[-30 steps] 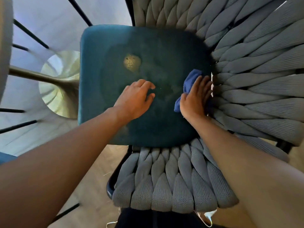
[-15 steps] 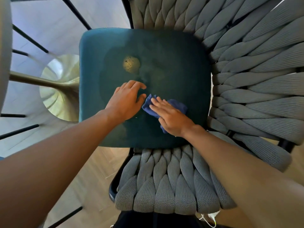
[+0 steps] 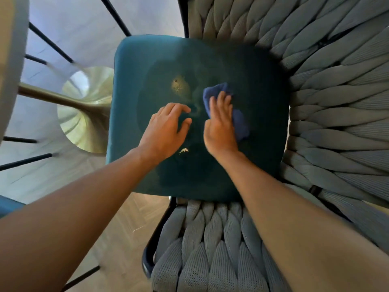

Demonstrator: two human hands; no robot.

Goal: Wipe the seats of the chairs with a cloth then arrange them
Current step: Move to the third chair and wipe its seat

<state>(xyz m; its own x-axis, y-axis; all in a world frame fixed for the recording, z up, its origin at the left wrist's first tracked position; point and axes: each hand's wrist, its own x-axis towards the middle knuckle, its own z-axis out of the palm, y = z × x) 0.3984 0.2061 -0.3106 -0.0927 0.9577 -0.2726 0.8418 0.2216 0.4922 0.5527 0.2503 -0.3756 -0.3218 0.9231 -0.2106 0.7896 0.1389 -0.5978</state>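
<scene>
Taking the teal seat cushion [image 3: 248, 165] as the landmark and reading leftward to rightward: off its left edge stands a brass trumpet-shaped table base [image 3: 88, 114] on pale flooring, crossed by thin black rods whose purpose I cannot tell. On the cushion's left-centre the left hand [image 3: 166, 131] rests with fingers loosely curled and slightly spread, holding nothing, seemingly bracing the chair. Beyond its fingertips sits a tan stain [image 3: 180, 86], and near its wrist a few pale crumbs [image 3: 183, 150]. Just right of centre the right hand [image 3: 220, 123] lies flat, fingers straight and close together, pressing the blue cloth [image 3: 240, 123] onto the cushion; the cloth shows beyond the fingertips and along the hand's right side. Around the cushion's right and near edges runs the grey braided chair back [image 3: 336, 123]. The cloth looks soft, light and limp, so it likely bunches unless kept under a flat palm. The cushion looks plush and yielding, likely dragging on the cloth. For arranging, the stiff frame under the braiding seems the sounder hold.
</scene>
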